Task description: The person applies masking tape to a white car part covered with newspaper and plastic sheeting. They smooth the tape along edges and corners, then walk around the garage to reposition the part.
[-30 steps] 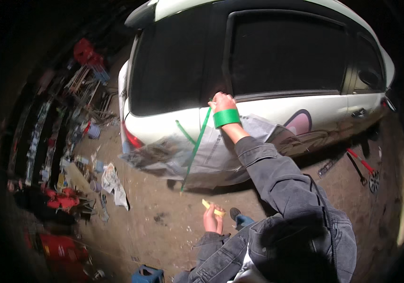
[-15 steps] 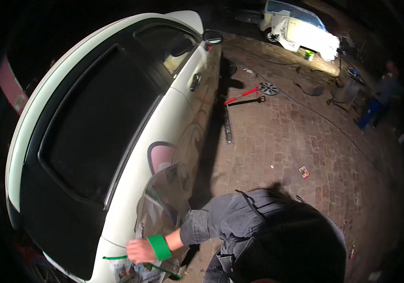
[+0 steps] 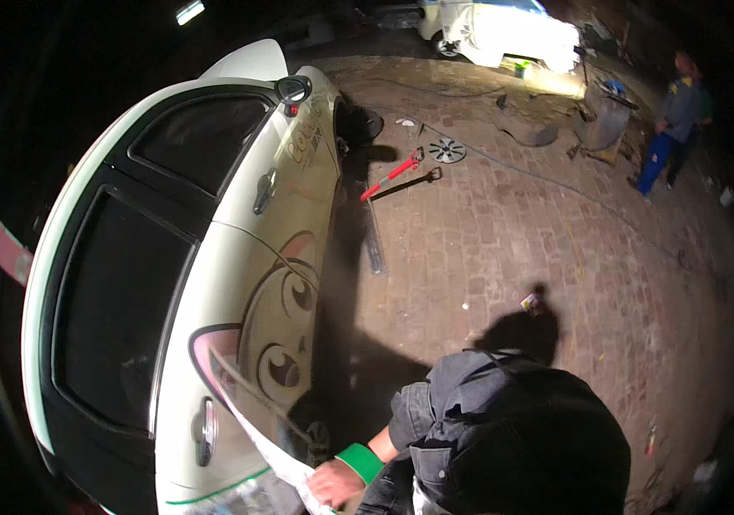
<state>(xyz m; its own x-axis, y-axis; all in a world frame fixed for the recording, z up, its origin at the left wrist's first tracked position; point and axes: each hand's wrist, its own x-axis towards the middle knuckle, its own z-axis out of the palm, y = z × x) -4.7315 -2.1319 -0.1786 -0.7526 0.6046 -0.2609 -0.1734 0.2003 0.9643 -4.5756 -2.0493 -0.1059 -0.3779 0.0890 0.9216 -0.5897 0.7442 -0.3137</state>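
Observation:
My right hand [image 3: 337, 483], with a broad green band on its wrist, is closed on the edge of a thin, partly see-through sheet [image 3: 289, 468]. The sheet curves up from my fingers in front of the light-coloured car's side [image 3: 182, 378]. Below it, a line of green tape [image 3: 221, 488] runs along the panel over paper with a printed pattern [image 3: 255, 501]. A cartoon face [image 3: 279, 330] decorates the doors, and the rear door handle [image 3: 205, 432] is just left of the sheet. My left hand is outside the picture.
On the brick floor lie a red bar [image 3: 391, 178], a spoked wheel cover [image 3: 447, 151], a long dark strip [image 3: 374, 242] and a cable [image 3: 547, 178]. Another person [image 3: 671, 129] stands far right. A second light car [image 3: 513, 33] is brightly lit at the back.
My right hand has moved right, away from the car panel, drawing the sheet's edge outward. My view has shifted, showing more of the car's side. The other person now appears more upright.

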